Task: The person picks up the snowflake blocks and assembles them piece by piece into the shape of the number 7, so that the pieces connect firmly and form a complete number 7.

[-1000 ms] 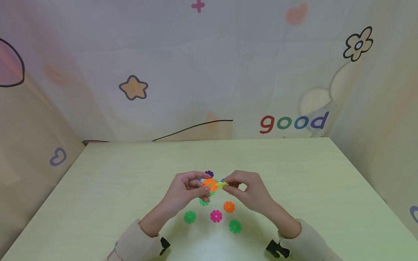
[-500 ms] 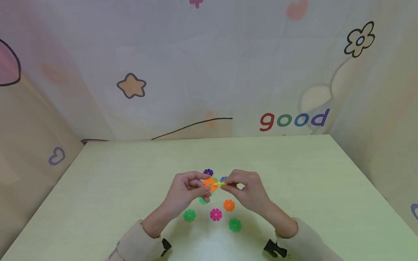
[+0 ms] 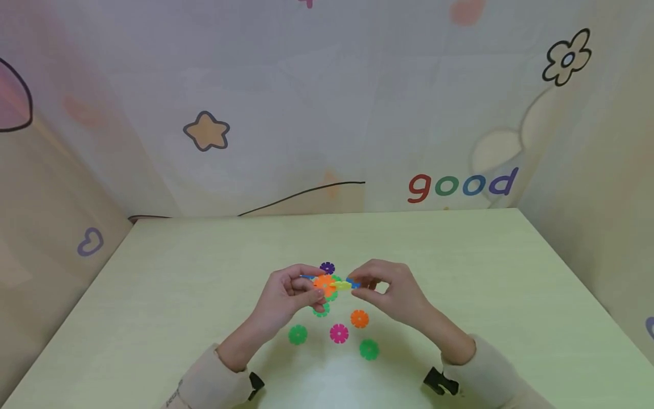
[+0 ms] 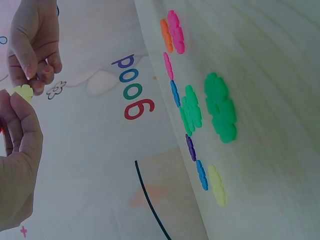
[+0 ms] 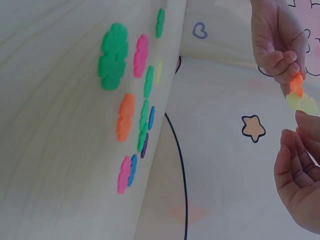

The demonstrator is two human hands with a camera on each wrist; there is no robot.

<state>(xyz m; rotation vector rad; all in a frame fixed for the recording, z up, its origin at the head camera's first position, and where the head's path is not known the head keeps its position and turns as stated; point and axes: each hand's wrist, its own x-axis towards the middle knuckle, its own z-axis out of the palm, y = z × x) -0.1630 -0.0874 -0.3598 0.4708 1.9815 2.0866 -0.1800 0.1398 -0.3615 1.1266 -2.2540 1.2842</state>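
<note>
My left hand [image 3: 317, 286] pinches an orange flower-shaped plastic disc [image 3: 324, 282] above the table. My right hand [image 3: 356, 286] pinches a yellow disc [image 3: 343, 285] by its right edge, and this disc meets the orange one edge to edge. In the right wrist view the orange disc [image 5: 296, 84] sits at the left hand's fingertips with the yellow disc [image 5: 302, 103] just below it, and the right hand's fingertips [image 5: 303, 118] touch the yellow one. In the left wrist view the yellow disc [image 4: 23, 92] shows between both hands.
Several loose discs lie on the pale green table [image 3: 460, 272] under and before the hands: purple [image 3: 327, 267], green [image 3: 321, 309], orange [image 3: 359, 318], pink [image 3: 339, 333], green [image 3: 297, 334], green [image 3: 368, 349]. Patterned cloth walls [image 3: 327, 113] enclose the table on three sides.
Both hands have drifted slightly away from me with the orange and yellow discs still together. The loose discs on the table have not moved.
</note>
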